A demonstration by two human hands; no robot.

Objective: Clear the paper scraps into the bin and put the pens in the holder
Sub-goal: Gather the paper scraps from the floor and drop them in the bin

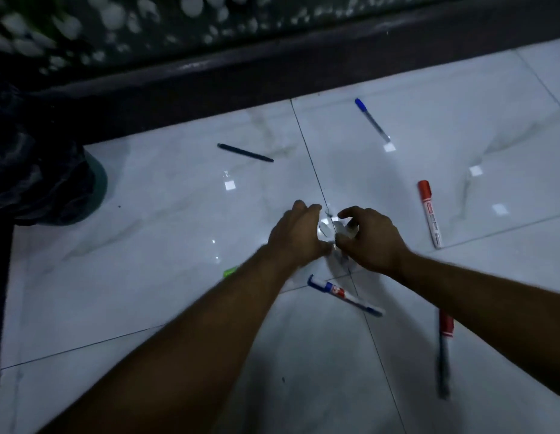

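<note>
Bare forearms lead to left hand (295,233) and right hand (371,238), both clamped on a clear holder (330,228); squeezed askew, it could tip.

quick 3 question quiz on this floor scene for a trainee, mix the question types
1. True or false: the red marker lies left of both hands.
2. What colour is the cap of the pen farthest from the camera? A red, B blue, C green
3. What do the left hand and right hand hold between them?

Key: 1 false, it lies to their right. 2 B. 3 a small clear, shiny object; what it is cannot be told.
</note>
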